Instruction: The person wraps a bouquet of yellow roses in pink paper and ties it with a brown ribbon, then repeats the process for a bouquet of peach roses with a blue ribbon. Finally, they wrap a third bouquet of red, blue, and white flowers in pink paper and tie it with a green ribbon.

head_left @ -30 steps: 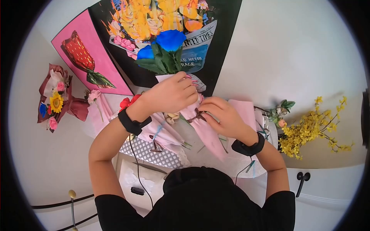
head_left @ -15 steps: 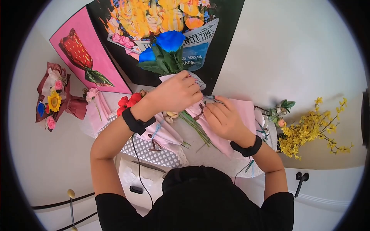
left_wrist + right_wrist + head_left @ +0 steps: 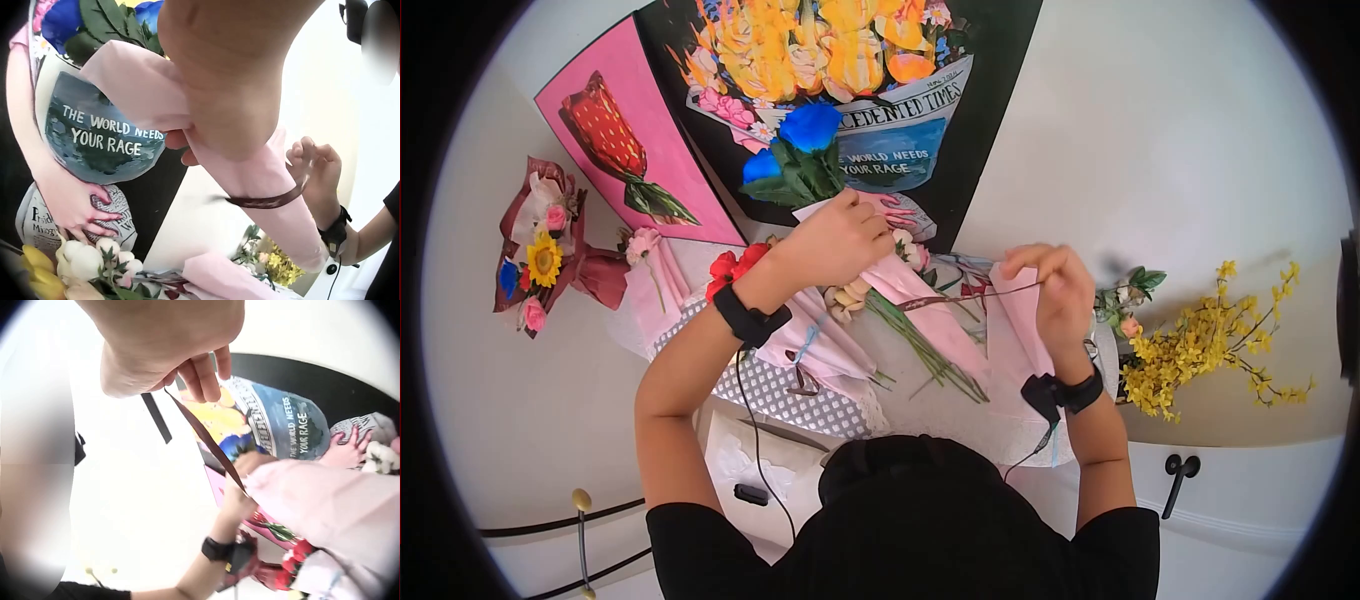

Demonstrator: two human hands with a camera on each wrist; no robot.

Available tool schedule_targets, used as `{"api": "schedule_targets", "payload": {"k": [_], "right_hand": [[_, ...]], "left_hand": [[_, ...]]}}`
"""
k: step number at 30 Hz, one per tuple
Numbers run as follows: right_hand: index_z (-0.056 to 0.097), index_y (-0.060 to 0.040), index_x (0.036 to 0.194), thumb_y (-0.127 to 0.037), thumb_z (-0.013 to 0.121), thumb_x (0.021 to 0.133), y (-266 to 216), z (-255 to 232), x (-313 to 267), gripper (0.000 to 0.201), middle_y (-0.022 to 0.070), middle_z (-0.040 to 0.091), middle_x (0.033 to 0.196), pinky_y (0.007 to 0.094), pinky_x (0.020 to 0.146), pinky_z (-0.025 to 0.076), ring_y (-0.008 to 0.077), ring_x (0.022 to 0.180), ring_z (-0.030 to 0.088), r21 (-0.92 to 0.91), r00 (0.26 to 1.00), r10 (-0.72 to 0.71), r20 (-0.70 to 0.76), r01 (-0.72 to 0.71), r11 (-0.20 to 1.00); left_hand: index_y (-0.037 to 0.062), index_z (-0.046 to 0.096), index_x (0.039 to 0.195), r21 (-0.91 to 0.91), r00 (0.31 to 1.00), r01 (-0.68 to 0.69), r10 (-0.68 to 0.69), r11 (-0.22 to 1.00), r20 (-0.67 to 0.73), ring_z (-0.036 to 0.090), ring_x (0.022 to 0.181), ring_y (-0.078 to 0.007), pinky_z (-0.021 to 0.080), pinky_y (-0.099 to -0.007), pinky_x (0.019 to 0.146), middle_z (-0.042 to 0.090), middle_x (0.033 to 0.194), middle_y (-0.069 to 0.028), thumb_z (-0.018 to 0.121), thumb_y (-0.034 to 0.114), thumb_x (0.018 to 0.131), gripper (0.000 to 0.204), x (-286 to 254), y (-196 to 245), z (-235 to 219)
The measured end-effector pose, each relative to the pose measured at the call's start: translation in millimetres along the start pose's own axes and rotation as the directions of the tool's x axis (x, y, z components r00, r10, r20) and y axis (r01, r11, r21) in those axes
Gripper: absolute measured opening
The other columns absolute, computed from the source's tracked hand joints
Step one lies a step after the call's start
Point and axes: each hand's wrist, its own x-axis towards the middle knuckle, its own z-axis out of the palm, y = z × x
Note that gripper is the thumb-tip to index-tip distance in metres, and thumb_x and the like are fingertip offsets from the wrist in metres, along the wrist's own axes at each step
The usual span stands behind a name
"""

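Observation:
My left hand [image 3: 840, 240] grips a bouquet of blue roses [image 3: 810, 128] around its pink wrapping paper [image 3: 935, 328]. Green leaves sit under the blooms, and long green stems [image 3: 905, 340] lie along the paper's lower part. Raised to the right, my right hand [image 3: 1060, 295] pinches one end of a thin brown ribbon [image 3: 948, 299]. The ribbon stretches taut from the wrapped bouquet to those fingers. In the left wrist view the brown ribbon [image 3: 265, 201] crosses the front of the pink paper [image 3: 281, 231]. The right wrist view shows the ribbon [image 3: 206, 434] running down from the fingers.
Other wrapped flowers [image 3: 825, 340] and red flowers [image 3: 735, 265] lie left on the table. Pink paper [image 3: 1012, 350] lies to the right. Paintings [image 3: 645, 150] lean at the back. A dark-red bouquet [image 3: 545, 255] hangs left; yellow blossoms [image 3: 1200, 345] stand right.
My right hand has moved from close by the bouquet out to the right, drawing the brown ribbon out straight. My left hand and the blue roses have shifted slightly left.

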Motion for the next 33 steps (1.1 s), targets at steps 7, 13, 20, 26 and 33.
{"api": "schedule_targets", "payload": {"k": [7, 13, 20, 26, 33], "right_hand": [[0.057, -0.0021, 0.101, 0.005, 0.043, 0.064, 17, 20, 10, 0.040, 0.0136, 0.052, 0.105, 0.0350, 0.084, 0.041, 0.0296, 0.092, 0.051, -0.423, 0.890, 0.075, 0.450, 0.138, 0.895], [0.054, -0.0014, 0.106, 0.005, 0.041, 0.060, 32, 28, -14, 0.048, 0.0161, 0.052, 0.104, 0.0356, 0.083, 0.041, 0.0319, 0.094, 0.051, -0.516, 0.900, -0.057, 0.432, 0.298, 0.803], [0.039, 0.0013, 0.124, -0.005, 0.048, 0.081, 57, -11, -42, 0.045, 0.0142, 0.050, 0.110, 0.0318, 0.086, 0.040, 0.0213, 0.096, 0.051, -0.222, 0.859, 0.498, 0.119, -0.466, 0.857], [0.032, -0.0032, 0.130, -0.010, 0.053, 0.080, 50, 13, -46, 0.054, 0.0182, 0.054, 0.110, 0.0349, 0.083, 0.042, 0.0280, 0.097, 0.054, -0.655, 0.864, 0.429, 0.264, -0.166, 0.737], [0.043, -0.0035, 0.118, -0.004, 0.050, 0.071, 44, -18, -60, 0.048, 0.0226, 0.056, 0.099, 0.0388, 0.077, 0.045, 0.0397, 0.089, 0.055, -0.695, 0.877, 0.460, 0.135, -0.247, 0.675]], "left_hand": [[0.0084, 0.052, 0.075, -0.025, 1.000, -0.013, 0.012, 1.000, -0.025, 0.052, 0.076, -0.0194, 0.039, -0.0325, 0.075, 0.051, 0.073, -0.0023, 0.057, 0.015, 0.060, 0.017, 15, 5, 4], [0.0084, 0.056, 0.081, -0.019, 0.997, 0.043, -0.042, 0.999, 0.063, 0.054, 0.078, -0.0192, 0.039, -0.0321, 0.076, 0.054, 0.077, -0.0025, 0.058, 0.016, 0.061, 0.021, 11, 0, 9], [0.0077, 0.057, 0.080, 0.063, 0.991, 0.073, -0.079, 0.995, 0.104, 0.054, 0.078, -0.0199, 0.040, -0.0332, 0.073, 0.056, 0.077, -0.0041, 0.055, 0.015, 0.064, 0.018, 1, 1, 13], [0.0073, 0.054, 0.073, 0.070, 0.999, 0.038, -0.037, 0.997, -0.023, 0.054, 0.075, -0.0203, 0.040, -0.0341, 0.070, 0.055, 0.074, -0.0049, 0.054, 0.019, 0.068, 0.013, 22, 38, 40], [0.0156, 0.034, 0.136, 0.112, 0.990, 0.117, -0.125, 0.987, 0.072, 0.054, 0.075, -0.0176, 0.038, -0.0317, 0.072, 0.055, 0.076, -0.0022, 0.048, 0.013, 0.078, 0.060, 3, 24, 50]]}}
